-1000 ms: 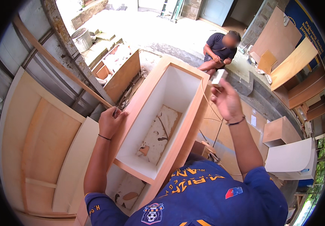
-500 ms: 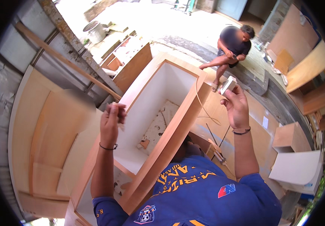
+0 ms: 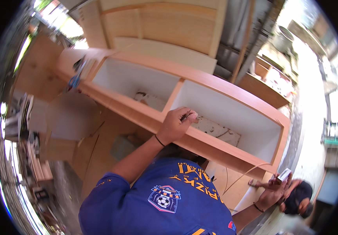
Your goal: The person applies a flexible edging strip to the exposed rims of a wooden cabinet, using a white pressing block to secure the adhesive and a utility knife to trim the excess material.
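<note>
Across the view lies a long wooden cabinet frame (image 3: 224, 147), with two white-lined compartments and a divider between them. My left hand (image 3: 178, 123) is above its near rail by the divider, thumb and fingertips pinched together. Whatever lies between those fingertips is too small to make out. Beyond the cabinet's right end, my right hand (image 3: 273, 192) grips a small white block (image 3: 284, 175). A thin pale strip (image 3: 251, 169) curves from the near right corner of the cabinet. On the cabinet's left end are tools, one with a blue handle (image 3: 74, 81).
Light wooden panels (image 3: 169, 23) stand behind the cabinet. Another person (image 3: 299, 199) sits at the lower right, close beyond my right hand. At the upper right are an open wooden box (image 3: 261, 88) and a grey bucket (image 3: 282, 39). Scraps lie inside both compartments.
My view has turned, so the cabinet now runs across it. My left hand has come over the near rail, still pinched. The white block stays in my right hand, now by the cabinet's right end.
</note>
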Tool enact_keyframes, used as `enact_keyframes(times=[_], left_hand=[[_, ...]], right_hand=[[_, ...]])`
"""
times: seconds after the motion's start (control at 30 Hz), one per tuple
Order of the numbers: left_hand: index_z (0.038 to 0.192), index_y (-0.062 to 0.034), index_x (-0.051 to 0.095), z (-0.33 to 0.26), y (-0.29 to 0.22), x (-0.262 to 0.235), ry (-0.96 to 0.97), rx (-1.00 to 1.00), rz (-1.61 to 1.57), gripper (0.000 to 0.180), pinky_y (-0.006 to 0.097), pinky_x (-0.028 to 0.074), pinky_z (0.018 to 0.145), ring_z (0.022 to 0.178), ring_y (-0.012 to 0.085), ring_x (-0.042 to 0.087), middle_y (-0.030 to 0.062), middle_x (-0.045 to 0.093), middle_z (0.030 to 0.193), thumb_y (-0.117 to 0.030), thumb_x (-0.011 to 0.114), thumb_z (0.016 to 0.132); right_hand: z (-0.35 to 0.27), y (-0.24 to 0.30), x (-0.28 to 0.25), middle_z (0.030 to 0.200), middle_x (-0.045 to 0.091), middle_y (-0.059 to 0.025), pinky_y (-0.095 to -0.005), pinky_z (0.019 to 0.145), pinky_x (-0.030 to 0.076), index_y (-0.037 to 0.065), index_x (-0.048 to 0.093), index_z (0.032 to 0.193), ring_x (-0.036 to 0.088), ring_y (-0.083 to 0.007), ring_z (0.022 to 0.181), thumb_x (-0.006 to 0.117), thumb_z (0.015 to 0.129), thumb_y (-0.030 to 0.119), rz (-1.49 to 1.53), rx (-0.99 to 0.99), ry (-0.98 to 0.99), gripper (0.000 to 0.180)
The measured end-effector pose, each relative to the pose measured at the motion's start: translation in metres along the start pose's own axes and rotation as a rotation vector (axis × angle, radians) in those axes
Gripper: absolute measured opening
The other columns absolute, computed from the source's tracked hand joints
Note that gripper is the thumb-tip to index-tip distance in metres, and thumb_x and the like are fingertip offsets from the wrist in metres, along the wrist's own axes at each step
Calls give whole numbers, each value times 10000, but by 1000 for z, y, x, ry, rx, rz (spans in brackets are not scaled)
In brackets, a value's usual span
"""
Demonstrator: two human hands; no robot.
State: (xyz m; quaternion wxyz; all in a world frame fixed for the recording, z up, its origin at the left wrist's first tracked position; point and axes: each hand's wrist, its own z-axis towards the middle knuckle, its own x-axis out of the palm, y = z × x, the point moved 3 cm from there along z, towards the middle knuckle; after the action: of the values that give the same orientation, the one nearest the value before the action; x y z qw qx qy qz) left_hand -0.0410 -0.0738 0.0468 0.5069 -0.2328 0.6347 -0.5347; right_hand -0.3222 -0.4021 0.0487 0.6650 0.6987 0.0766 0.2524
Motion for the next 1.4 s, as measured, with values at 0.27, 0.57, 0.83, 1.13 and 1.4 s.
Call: enact_keyframes(times=[0.27, 0.57, 0.83, 1.13, 1.4], left_hand=[[1179, -98, 562, -50, 35, -66, 8, 56, 707, 382, 380, 506, 813, 1034, 267, 581, 109, 517, 1267, -278, 577, 842], [1206, -97, 540, -48, 58, -86, 68, 137, 635, 402, 375, 523, 754, 983, 270, 605, 109, 403, 1383, -203, 567, 818], [1143, -83, 558, -60, 102, -234, -322, -64, 380, 342, 391, 520, 748, 973, 298, 601, 138, 540, 1231, -150, 568, 807], [1050, -50, 590, -154, 210, -407, -1206, -293, -273, 260, 191, 392, 502, 522, 34, 423, 26, 634, 946, -252, 453, 958], [893, -21, 630, -311, 339, -228, -873, -860, -181, 243, 311, 470, 721, 766, 162, 615, 82, 648, 788, -248, 547, 874]], right_hand=[[20, 24, 118, 909, 540, -56, -211, 648, 396, 71, 317, 1383, 471, -82, 739, 540, 861, 37, -59, -150, 308, 569], [-31, -19, 208, 1075, 558, -71, -249, 641, 378, 8, 411, 1294, 501, -122, 868, 441, 944, 423, 17, -122, 451, 544], [-90, -33, 342, 997, 568, -69, -244, 623, 383, 5, 449, 1256, 527, -143, 856, 446, 946, 406, 93, 63, 555, 507], [-144, -91, 441, 1054, 567, -73, -253, 622, 405, 22, 465, 1244, 562, -140, 853, 426, 957, 400, -223, 181, 904, 476], [-181, -126, 468, 1025, 556, -106, -252, 665, 467, -6, 464, 1215, 568, -158, 858, 373, 986, 265, -339, 235, 1064, 366]])
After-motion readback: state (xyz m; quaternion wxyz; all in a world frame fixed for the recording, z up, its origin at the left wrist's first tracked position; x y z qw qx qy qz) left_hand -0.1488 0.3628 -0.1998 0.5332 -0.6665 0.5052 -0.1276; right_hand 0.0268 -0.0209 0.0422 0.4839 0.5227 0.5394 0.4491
